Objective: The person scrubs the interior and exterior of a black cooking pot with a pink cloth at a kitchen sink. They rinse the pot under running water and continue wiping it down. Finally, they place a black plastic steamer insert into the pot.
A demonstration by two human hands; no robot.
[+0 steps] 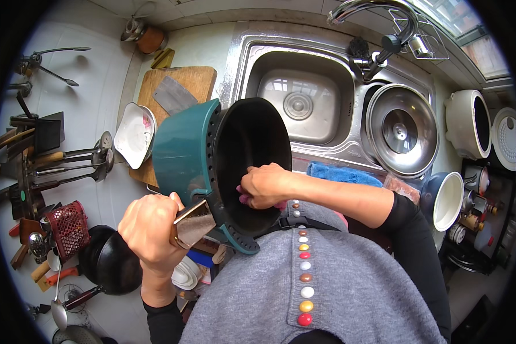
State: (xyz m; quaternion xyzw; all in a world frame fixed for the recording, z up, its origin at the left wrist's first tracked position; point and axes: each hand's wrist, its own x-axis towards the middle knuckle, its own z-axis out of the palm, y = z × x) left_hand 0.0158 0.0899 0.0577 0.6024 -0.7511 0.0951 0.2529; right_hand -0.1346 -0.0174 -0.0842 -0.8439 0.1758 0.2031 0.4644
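My left hand (pixel 152 225) grips the handle (pixel 195 223) of a teal air fryer basket drawer (pixel 180 146). The drawer is tipped on its side, so its black inner wall (pixel 253 124) opens towards the right. Inside that opening, my right hand (pixel 264 185) is closed around a pink cloth (pixel 243 196), most of it hidden by the fingers. The cloth lies close to the dark inner surface; whether it touches there I cannot tell.
Behind the drawer is a steel sink (pixel 301 99) with a curved faucet (pixel 382 38). Left of it, a cleaver (pixel 174 94) lies on a wooden cutting board (pixel 198 77) near white bowls (pixel 133 135). To the right are a steel lid (pixel 400 129), a blue towel (pixel 344 173) and a pot (pixel 447 202).
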